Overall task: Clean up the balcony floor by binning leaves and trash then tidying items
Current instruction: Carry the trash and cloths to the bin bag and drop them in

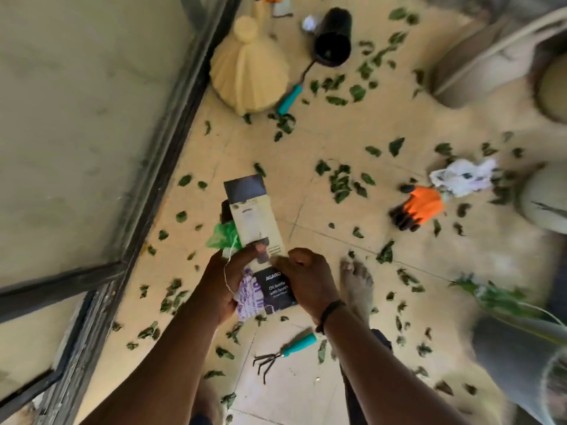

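A long cardboard box (253, 216), cream with black ends, is held above the tiled floor (306, 133) in the middle of the view. My left hand (224, 283) grips its lower part together with a purple-printed wrapper (248, 294), a bit of green plastic (222, 236) and white string. My right hand (306, 279) pinches the box's right edge with curled fingers. Green leaves (340, 182) lie scattered all over the floor. A crumpled white paper (463, 176) lies at the right next to an orange and black glove (418, 207).
A yellow broom head (250, 75) leans by the glass door frame (171, 142). Past it lie a black pot (333, 38) on its side and a teal-handled tool (290, 98). A teal hand rake (285, 352) lies near my bare foot (357, 286). Pots stand at the right.
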